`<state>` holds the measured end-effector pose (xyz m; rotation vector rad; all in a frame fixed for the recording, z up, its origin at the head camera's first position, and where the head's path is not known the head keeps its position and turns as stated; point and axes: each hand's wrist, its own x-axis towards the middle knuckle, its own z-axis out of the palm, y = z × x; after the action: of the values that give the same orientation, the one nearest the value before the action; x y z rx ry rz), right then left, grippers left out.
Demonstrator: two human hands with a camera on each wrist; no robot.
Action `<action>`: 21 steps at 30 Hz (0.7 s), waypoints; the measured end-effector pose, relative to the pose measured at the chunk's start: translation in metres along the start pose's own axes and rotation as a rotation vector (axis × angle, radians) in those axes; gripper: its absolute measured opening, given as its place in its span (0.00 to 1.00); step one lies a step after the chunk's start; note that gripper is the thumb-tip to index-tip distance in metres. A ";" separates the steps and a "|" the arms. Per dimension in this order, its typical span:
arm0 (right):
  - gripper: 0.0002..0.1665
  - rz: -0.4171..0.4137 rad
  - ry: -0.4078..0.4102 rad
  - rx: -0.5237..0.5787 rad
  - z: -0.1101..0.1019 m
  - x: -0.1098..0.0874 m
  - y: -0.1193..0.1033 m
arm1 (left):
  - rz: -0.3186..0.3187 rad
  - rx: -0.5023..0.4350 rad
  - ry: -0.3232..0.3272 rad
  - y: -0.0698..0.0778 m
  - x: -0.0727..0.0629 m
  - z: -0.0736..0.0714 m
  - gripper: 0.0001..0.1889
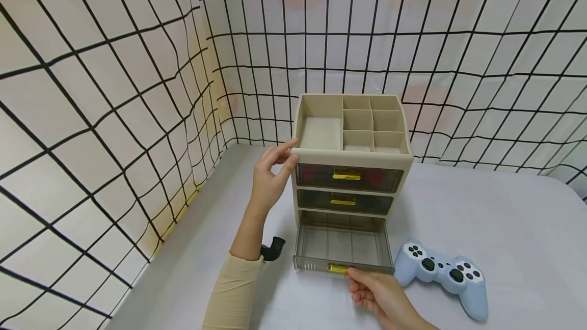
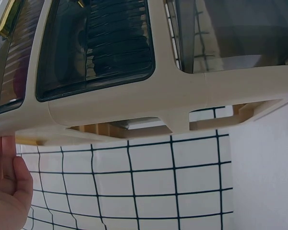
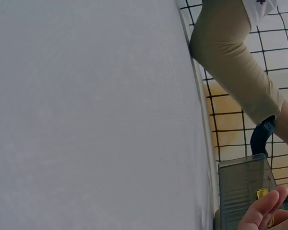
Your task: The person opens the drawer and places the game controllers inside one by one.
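Observation:
A beige desktop organizer (image 1: 353,157) stands upright with three tinted, see-through drawers under a divided top tray. My left hand (image 1: 271,169) touches its upper left corner, fingers mostly straight; in the left wrist view the fingertips (image 2: 8,151) rest against the side wall. The bottom drawer (image 1: 341,241) is pulled out, and its inside looks bare. At the front of that drawer my right hand (image 1: 378,294) pinches the gold handle (image 1: 338,268) between thumb and fingers. Above it, the top drawer (image 1: 316,177) and middle drawer (image 1: 316,200) are closed; reddish shapes show through the top one.
A light blue game controller (image 1: 442,271) lies right of the drawer, close to my right hand. Black wire grid panels (image 1: 339,34) border the white table (image 1: 481,208) at the back and left. A black wrist device (image 1: 273,248) sticks out from my left wrist.

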<state>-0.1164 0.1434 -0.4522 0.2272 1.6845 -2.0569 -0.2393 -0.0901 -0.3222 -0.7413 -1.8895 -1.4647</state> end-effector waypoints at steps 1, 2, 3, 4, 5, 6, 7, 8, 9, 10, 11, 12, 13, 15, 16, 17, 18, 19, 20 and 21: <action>0.24 0.002 -0.004 0.001 0.000 0.000 0.000 | 0.000 0.000 0.000 0.000 0.000 0.000 0.16; 0.25 0.002 -0.008 0.003 -0.001 -0.001 0.001 | -0.001 0.001 0.000 0.000 0.000 0.000 0.16; 0.25 0.003 -0.013 0.003 -0.001 -0.001 0.001 | 0.000 0.000 -0.001 0.000 0.000 0.000 0.16; 0.25 0.004 -0.017 0.004 -0.001 -0.002 0.002 | 0.000 0.000 -0.001 0.000 0.000 0.000 0.16; 0.25 0.007 -0.020 0.008 -0.002 -0.002 0.002 | 0.000 -0.001 -0.001 0.000 0.001 0.000 0.16; 0.25 0.009 -0.023 0.011 -0.002 -0.002 0.002 | 0.000 -0.002 -0.002 -0.001 0.001 0.000 0.16; 0.25 0.011 -0.024 0.015 -0.002 -0.002 0.003 | 0.000 -0.002 -0.002 -0.001 0.001 0.000 0.16; 0.25 0.013 -0.024 0.020 -0.002 -0.003 0.003 | 0.000 -0.002 -0.004 -0.001 0.001 0.000 0.16; 0.25 0.014 -0.025 0.021 -0.002 -0.003 0.003 | 0.001 -0.004 -0.005 -0.001 0.001 0.000 0.16; 0.25 0.016 -0.026 0.025 -0.003 -0.003 0.003 | 0.001 -0.004 -0.005 -0.001 0.001 0.000 0.16; 0.25 0.017 -0.027 0.026 -0.003 -0.003 0.004 | 0.002 -0.004 -0.006 -0.001 0.001 0.000 0.16; 0.25 0.018 -0.029 0.026 -0.003 -0.003 0.004 | 0.002 -0.004 -0.007 -0.001 0.001 -0.001 0.16; 0.25 0.018 -0.032 0.025 -0.004 -0.003 0.004 | 0.002 -0.003 -0.007 -0.001 0.001 -0.001 0.16; 0.24 0.017 -0.039 0.021 -0.004 -0.003 0.004 | 0.002 -0.002 -0.008 -0.001 0.000 -0.001 0.16; 0.24 0.018 -0.042 0.021 -0.004 -0.003 0.004 | 0.001 -0.001 -0.008 -0.001 0.000 -0.001 0.16; 0.24 0.017 -0.044 0.021 -0.004 -0.003 0.004 | 0.001 0.000 -0.008 -0.001 0.000 0.000 0.16; 0.24 0.018 -0.047 0.022 -0.004 -0.003 0.004 | 0.001 0.000 -0.009 -0.001 0.000 -0.001 0.16; 0.24 0.019 -0.050 0.022 -0.004 -0.004 0.003 | 0.001 0.001 -0.009 -0.001 0.000 -0.001 0.16; 0.24 0.021 -0.054 0.022 -0.004 -0.004 0.003 | 0.001 0.000 -0.010 -0.001 0.000 -0.001 0.16; 0.24 0.024 -0.058 0.024 -0.004 -0.004 0.003 | 0.002 0.001 -0.009 -0.001 0.000 -0.001 0.16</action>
<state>-0.1124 0.1482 -0.4542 0.1929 1.6155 -2.0472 -0.2401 -0.0910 -0.3228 -0.7504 -1.8956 -1.4621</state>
